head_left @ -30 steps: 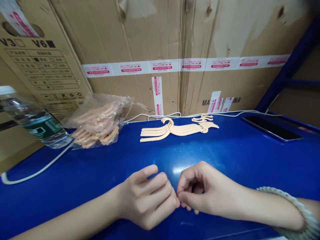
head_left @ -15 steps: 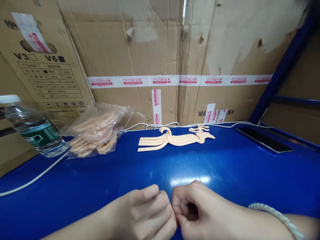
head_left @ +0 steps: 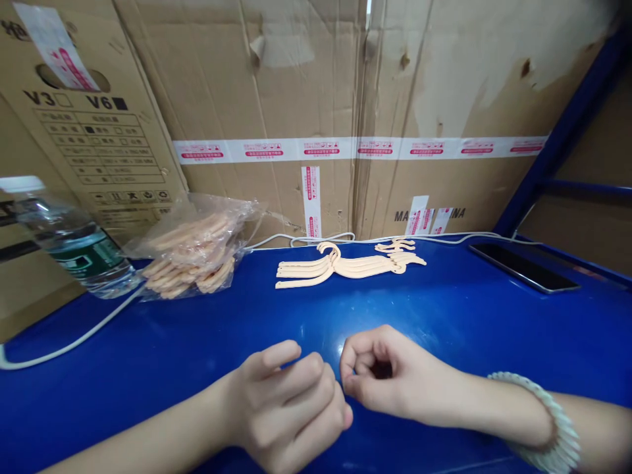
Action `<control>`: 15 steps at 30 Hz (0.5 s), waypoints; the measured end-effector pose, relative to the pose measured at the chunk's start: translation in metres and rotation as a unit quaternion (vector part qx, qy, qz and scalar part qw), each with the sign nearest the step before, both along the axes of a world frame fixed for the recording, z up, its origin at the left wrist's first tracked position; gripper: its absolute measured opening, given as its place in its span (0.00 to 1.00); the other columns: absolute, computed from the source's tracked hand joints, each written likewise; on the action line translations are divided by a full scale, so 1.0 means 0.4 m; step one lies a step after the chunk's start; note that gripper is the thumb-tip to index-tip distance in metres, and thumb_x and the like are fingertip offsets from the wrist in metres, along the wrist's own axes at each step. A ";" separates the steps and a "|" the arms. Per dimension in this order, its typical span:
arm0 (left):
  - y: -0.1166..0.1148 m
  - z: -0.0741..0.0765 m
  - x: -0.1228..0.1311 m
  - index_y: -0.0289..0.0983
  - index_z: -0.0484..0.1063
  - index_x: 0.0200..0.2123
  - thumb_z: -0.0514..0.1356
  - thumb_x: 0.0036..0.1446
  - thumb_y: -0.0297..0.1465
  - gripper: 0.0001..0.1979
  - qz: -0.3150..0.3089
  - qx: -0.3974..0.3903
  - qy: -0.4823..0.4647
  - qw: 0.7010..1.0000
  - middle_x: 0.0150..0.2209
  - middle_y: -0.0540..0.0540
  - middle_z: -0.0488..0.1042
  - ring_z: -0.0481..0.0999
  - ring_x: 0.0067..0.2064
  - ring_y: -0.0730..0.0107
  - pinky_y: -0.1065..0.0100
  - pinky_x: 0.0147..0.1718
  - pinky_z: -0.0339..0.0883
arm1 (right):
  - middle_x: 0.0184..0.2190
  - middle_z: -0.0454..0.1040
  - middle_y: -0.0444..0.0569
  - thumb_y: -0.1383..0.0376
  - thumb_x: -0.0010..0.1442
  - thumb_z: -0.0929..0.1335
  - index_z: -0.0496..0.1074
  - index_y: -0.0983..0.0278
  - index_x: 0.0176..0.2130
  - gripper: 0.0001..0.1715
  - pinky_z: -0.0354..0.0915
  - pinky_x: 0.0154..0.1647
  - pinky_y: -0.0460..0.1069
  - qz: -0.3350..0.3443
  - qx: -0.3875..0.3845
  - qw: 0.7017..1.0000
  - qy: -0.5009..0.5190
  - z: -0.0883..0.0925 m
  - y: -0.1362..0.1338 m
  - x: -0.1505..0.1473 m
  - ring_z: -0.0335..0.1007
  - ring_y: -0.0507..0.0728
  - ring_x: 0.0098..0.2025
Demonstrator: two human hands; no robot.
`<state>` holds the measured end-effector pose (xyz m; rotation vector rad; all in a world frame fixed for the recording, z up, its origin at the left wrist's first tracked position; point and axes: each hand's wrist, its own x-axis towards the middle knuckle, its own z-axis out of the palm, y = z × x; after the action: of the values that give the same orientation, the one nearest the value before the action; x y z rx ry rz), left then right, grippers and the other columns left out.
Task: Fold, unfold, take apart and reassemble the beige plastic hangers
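Observation:
My left hand (head_left: 293, 405) is curled into a loose fist, its back toward me, above the blue tabletop (head_left: 237, 329). Close beside it on the right, my right hand (head_left: 390, 375) is curled too, thumb and forefinger nearly meeting round a hollow; I see nothing held in either. A narrow gap parts the upper fingers of the two hands. Beyond them lies an overlapping row of peach-coloured small hangers (head_left: 363, 265), hooks pointing away from me. A clear plastic bag (head_left: 197, 247) to the left holds more peach-coloured pieces.
A water bottle (head_left: 89, 253) stands tilted in view at the left, with a white cable (head_left: 93, 336) running by it. At the right lies a black phone (head_left: 523, 266). Cardboard (head_left: 276, 99) walls the back, and a blue metal post (head_left: 557, 125) rises at the right.
Both hands show slightly higher and have come a little apart; the right wrist's bracelet is more in view. The hangers, bag, bottle and phone lie as before, while the view has tilted slightly down.

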<state>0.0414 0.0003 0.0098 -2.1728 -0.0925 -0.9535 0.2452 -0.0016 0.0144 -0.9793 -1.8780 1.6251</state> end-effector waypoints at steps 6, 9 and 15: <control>0.004 -0.003 -0.002 0.39 0.66 0.17 0.58 0.59 0.29 0.18 -0.002 0.004 -0.006 1.000 0.21 0.53 0.72 0.68 0.29 0.70 0.63 0.34 0.55 | 0.17 0.61 0.37 0.67 0.51 0.68 0.69 0.67 0.29 0.04 0.49 0.19 0.42 0.043 -0.016 0.999 0.004 0.044 -0.005 0.010 0.51 0.45 0.18; 0.003 -0.004 -0.005 0.39 0.65 0.17 0.59 0.59 0.29 0.18 -0.004 -0.002 -0.003 1.000 0.21 0.53 0.73 0.69 0.29 0.69 0.62 0.34 0.56 | 0.17 0.63 0.37 0.68 0.49 0.69 0.70 0.67 0.29 0.04 0.51 0.20 0.42 0.046 0.003 0.999 -0.027 0.048 -0.013 0.009 0.53 0.45 0.19; 0.005 -0.006 -0.010 0.38 0.71 0.22 0.58 0.61 0.28 0.14 0.009 -0.047 0.005 0.999 0.23 0.51 0.75 0.70 0.30 0.68 0.61 0.37 0.58 | 0.17 0.65 0.37 0.72 0.49 0.64 0.69 0.66 0.30 0.05 0.55 0.18 0.40 0.047 -0.042 0.998 -0.010 0.031 0.009 0.016 0.58 0.46 0.17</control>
<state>0.0373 0.0023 0.0075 -2.2587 -0.1542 -0.9442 0.2518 0.0020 0.0267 -0.9588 -1.9077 1.7680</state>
